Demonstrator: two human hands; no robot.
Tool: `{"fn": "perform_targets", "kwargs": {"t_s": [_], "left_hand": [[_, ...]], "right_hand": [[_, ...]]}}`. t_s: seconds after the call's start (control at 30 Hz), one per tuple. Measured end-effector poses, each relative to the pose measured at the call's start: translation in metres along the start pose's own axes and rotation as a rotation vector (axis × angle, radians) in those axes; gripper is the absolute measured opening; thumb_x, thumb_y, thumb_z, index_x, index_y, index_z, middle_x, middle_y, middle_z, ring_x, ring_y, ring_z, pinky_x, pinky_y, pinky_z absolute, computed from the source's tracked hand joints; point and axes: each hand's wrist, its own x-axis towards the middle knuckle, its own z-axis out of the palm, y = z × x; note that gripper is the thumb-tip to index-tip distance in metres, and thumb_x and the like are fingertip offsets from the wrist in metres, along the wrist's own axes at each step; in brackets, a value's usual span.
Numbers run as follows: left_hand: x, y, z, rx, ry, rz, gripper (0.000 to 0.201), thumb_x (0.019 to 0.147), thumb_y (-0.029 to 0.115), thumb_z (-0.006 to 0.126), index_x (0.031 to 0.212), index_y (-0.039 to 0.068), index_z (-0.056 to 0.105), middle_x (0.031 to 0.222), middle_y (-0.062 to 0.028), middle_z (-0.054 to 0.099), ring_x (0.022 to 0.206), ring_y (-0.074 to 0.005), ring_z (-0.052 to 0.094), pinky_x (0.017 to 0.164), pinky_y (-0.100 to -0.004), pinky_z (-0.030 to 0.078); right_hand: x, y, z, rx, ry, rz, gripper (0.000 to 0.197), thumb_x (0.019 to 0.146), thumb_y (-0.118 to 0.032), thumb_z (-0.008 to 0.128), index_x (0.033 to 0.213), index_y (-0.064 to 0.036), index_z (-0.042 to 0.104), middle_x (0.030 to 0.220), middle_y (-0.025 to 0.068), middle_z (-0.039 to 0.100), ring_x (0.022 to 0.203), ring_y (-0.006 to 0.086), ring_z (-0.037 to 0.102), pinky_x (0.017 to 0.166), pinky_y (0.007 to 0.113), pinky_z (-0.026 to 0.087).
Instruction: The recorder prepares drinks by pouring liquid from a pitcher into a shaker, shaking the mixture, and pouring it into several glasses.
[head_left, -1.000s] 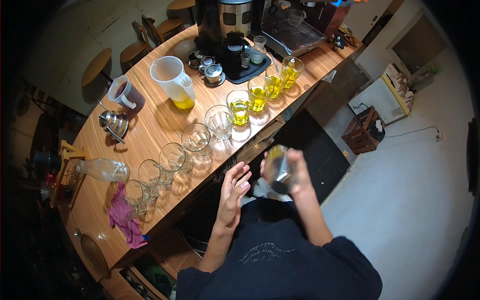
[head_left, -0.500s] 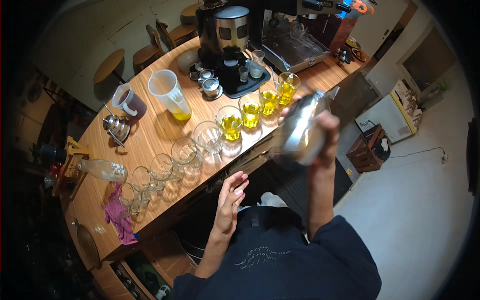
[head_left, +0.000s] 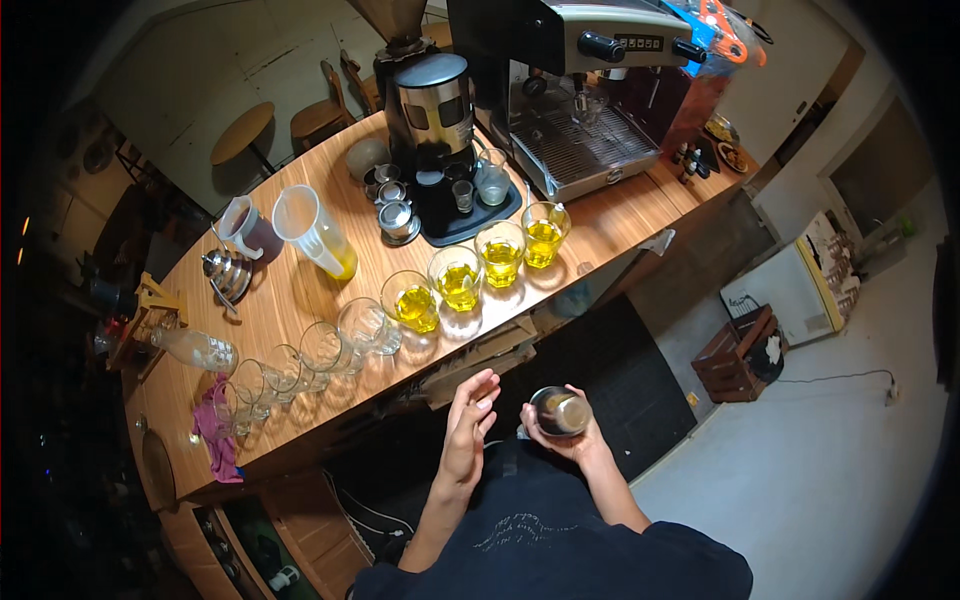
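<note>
In my right hand (head_left: 580,438) is a silvery metal shaker (head_left: 562,411), held off the counter's front edge at chest height with the fingers wrapped around its side. One round end of it faces up toward me. My left hand (head_left: 467,435) is empty, fingers spread and slightly bent, a short way left of the shaker. Along the counter's front edge runs a row of glasses. Toward the right, several hold yellow liquid, such as this glass (head_left: 458,283); toward the left stand several empty ones, such as this glass (head_left: 368,327).
Behind the row stand a clear plastic jug (head_left: 312,235) with some yellow liquid and a pitcher (head_left: 250,232) of dark liquid. A coffee grinder (head_left: 430,100) and espresso machine (head_left: 590,120) occupy the back. A glass bottle (head_left: 200,349) and pink cloth (head_left: 215,425) lie at left.
My right hand has brought the shaker down and toward my chest from a raised, blurred position at the right. My left hand has barely moved. The whole view has shifted.
</note>
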Motion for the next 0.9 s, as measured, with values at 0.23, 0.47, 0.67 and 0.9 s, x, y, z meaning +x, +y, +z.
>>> {"fn": "perform_targets", "kwargs": {"t_s": [0.23, 0.47, 0.67, 0.9], "left_hand": [[0.005, -0.011, 0.034, 0.029, 0.031, 0.015, 0.065, 0.092, 0.04, 0.055, 0.148, 0.01, 0.044, 0.149, -0.0102, 0.048, 0.14, -0.0246, 0.042, 0.113, -0.0437, 0.028], [0.006, -0.014, 0.045, 0.028, 0.03, 0.042, 0.065, 0.092, 0.04, 0.053, 0.149, 0.01, 0.044, 0.149, -0.0093, 0.048, 0.14, -0.0241, 0.043, 0.113, -0.044, 0.027], [0.0, -0.009, 0.024, -0.011, 0.103, 0.055, 0.063, 0.093, 0.04, 0.054, 0.148, 0.01, 0.046, 0.149, -0.0088, 0.049, 0.139, -0.0234, 0.044, 0.111, -0.0414, 0.03], [-0.004, -0.001, 0.007, 0.008, 0.084, 0.024, 0.062, 0.093, 0.039, 0.055, 0.148, 0.01, 0.046, 0.149, -0.0097, 0.049, 0.14, -0.0241, 0.043, 0.112, -0.0425, 0.03]], "right_hand": [[-0.042, -0.043, 0.145, -0.558, -0.525, -0.397, 0.067, 0.082, -0.038, 0.075, 0.132, -0.0013, 0.05, 0.117, 0.0151, 0.058, 0.102, 0.0287, 0.063, 0.089, 0.043, 0.055], [-0.074, -0.056, 0.21, -0.596, -0.821, -0.634, 0.066, 0.086, -0.03, 0.071, 0.137, -0.0031, 0.04, 0.12, 0.0214, 0.06, 0.103, 0.0354, 0.066, 0.086, 0.044, 0.06], [-0.025, -0.038, 0.071, 0.076, -0.192, 0.131, 0.055, 0.082, -0.033, 0.076, 0.122, -0.0013, 0.054, 0.118, 0.0192, 0.059, 0.101, 0.0333, 0.065, 0.086, 0.049, 0.058], [0.007, -0.018, 0.007, -0.414, -0.098, -0.334, 0.049, 0.083, -0.025, 0.076, 0.12, 0.0016, 0.056, 0.12, 0.0145, 0.055, 0.111, 0.0304, 0.058, 0.093, 0.049, 0.056]]}}
